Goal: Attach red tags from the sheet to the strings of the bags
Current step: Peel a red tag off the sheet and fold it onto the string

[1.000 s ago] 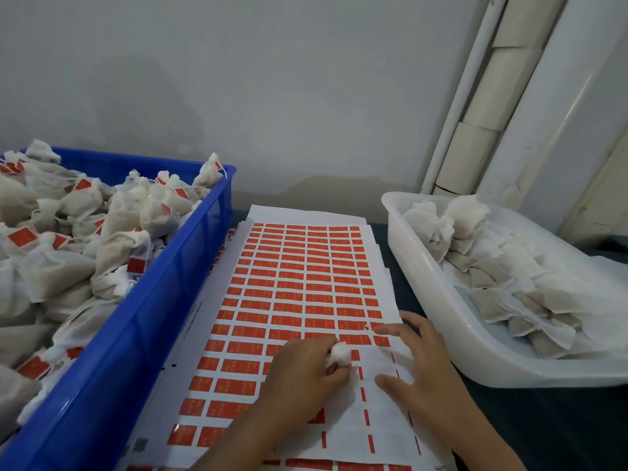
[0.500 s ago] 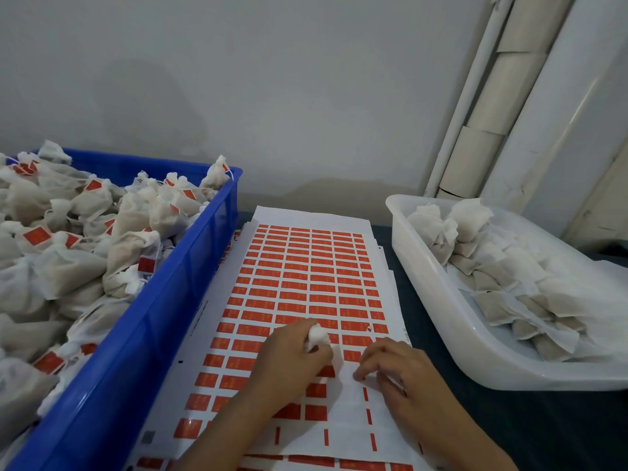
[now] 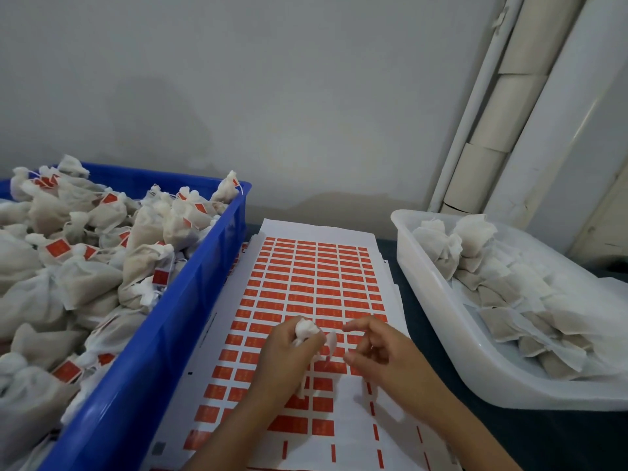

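Red tags, on sheet [image 3: 306, 287]: sheet lies flat on the table between my two bins. Far rows full; near rows on my right side mostly stripped to bare backing, a few tags left on the near left.

Bag in hand [image 3: 306, 329]: one, white, bunched, clenched in my left hand [image 3: 289, 360] above the sheet, a pale flap hanging off it on the right.

Right hand [image 3: 380, 351]: just beside the bag, thumb and forefinger curled toward each other. Whether they pinch a tag or the string I cannot tell; the frame is blurred there.

Blue bin [image 3: 190, 297], my left: heaped with bags, many with red tags showing. I take these as finished.

White bin [image 3: 438, 331], my right: bags with no red on them, so still to be tagged.

Progress, by my estimate: well under way, with plenty of tags and untagged bags remaining.
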{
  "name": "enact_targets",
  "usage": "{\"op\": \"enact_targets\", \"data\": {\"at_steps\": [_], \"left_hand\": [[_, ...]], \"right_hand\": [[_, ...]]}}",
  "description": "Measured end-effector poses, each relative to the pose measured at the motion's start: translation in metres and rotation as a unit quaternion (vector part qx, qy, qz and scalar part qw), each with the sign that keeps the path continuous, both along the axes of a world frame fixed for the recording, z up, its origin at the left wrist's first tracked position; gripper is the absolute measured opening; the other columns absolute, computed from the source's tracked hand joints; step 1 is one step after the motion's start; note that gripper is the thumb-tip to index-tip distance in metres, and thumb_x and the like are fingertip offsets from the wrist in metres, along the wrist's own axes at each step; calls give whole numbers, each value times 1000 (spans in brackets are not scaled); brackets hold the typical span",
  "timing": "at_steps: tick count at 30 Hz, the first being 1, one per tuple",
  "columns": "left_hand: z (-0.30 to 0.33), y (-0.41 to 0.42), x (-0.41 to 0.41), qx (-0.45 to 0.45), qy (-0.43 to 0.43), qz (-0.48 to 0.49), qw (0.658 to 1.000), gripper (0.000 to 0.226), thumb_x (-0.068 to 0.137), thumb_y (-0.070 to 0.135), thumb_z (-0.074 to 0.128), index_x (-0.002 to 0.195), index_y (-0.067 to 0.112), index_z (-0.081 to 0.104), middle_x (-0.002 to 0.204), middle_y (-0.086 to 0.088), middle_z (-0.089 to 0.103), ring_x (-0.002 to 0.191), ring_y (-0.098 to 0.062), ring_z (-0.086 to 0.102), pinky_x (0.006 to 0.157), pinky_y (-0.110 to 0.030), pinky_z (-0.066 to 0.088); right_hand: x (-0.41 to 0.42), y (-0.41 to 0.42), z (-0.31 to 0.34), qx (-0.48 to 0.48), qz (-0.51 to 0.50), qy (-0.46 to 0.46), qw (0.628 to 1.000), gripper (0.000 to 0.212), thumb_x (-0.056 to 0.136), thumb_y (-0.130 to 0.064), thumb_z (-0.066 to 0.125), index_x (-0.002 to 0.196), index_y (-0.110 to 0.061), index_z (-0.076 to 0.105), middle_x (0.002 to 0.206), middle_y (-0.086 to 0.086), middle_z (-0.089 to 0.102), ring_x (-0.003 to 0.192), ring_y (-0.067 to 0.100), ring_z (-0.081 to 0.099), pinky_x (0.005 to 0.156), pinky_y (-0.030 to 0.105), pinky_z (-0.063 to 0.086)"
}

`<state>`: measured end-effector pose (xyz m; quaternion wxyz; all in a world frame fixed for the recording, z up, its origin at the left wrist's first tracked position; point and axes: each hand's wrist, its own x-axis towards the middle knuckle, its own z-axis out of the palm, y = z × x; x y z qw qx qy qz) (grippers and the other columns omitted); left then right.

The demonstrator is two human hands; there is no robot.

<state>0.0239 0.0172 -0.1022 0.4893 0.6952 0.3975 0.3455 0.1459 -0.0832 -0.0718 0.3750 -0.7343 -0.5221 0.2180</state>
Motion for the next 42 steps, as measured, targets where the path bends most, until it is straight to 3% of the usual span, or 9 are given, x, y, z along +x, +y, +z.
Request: {"op": "enact_targets", "data": {"at_steps": [3, 14, 18, 25, 28, 32, 36, 39, 42], "left_hand": [[-2, -2, 2, 8, 1, -9, 1000, 13, 88, 29, 59, 76, 31, 55, 75, 16, 59, 69, -4, 59, 45, -1, 37], [-6, -4, 6, 19, -8, -53, 998, 17, 79, 42, 67, 75, 29, 56, 71, 14, 62, 70, -6, 61, 59, -7, 40], [-6, -5, 6, 16, -6, -55, 998, 21, 78, 44, 66, 71, 28, 54, 64, 15, 58, 62, 1, 59, 53, -4, 40], [1, -3, 4, -17, -9, -13, 1000, 24, 84, 52, 50, 79, 28, 51, 73, 14, 59, 64, -3, 59, 45, -1, 36], [2, -4, 3, -53, -54, -28, 997, 22, 88, 44, 46, 81, 24, 53, 61, 16, 60, 59, 4, 59, 47, -2, 39], [3, -2, 1, -80, -96, -52, 991, 13, 91, 27, 52, 83, 20, 59, 63, 14, 62, 62, 11, 58, 49, -1, 41], [3, -4, 1, -61, -111, -69, 990, 7, 88, 23, 57, 85, 19, 62, 66, 19, 65, 70, 9, 60, 54, -1, 42], [3, -6, 2, -52, -111, -63, 990, 4, 86, 24, 61, 86, 21, 63, 67, 19, 65, 71, 7, 60, 55, -1, 43], [2, -7, 2, -51, -119, -65, 989, 2, 86, 22, 62, 86, 21, 63, 69, 15, 66, 70, 3, 62, 56, -3, 44]], "right_hand": [[-12, 5, -13, 40, -4, -5, 999, 38, 77, -33, 71, 103, -43, 46, 70, -16, 57, 71, -4, 58, 63, 9, 46], [-14, 7, -37, 124, -110, -97, 981, 24, 87, -19, 61, 84, -36, 44, 85, -29, 54, 82, -3, 59, 81, 7, 45], [-13, 6, -38, 115, -99, -84, 985, 23, 87, -17, 60, 83, -35, 45, 87, -29, 55, 84, -4, 59, 74, 0, 39], [-5, 4, -36, 111, -156, 3, 982, 16, 84, -20, 63, 81, -35, 59, 87, -31, 58, 80, -6, 59, 79, 8, 42], [-4, 2, -35, 121, -161, 38, 979, 20, 82, -22, 64, 84, -42, 61, 89, -34, 57, 81, -8, 61, 73, 3, 43], [-2, -1, -32, 171, -172, 89, 966, 13, 87, -23, 55, 89, -30, 66, 95, -20, 66, 84, 3, 67, 75, 15, 53], [-3, -4, -21, 231, -187, 149, 943, 30, 75, -42, 51, 86, -17, 64, 78, -9, 70, 70, 11, 68, 61, 20, 54], [-3, -6, -20, 248, -194, 142, 938, 20, 80, -34, 53, 88, -17, 61, 75, -4, 68, 66, 12, 65, 62, 23, 53], [-2, -7, -18, 258, -193, 148, 935, 13, 87, -19, 56, 100, -22, 56, 91, 1, 68, 73, 9, 65, 61, 21, 55]]}}
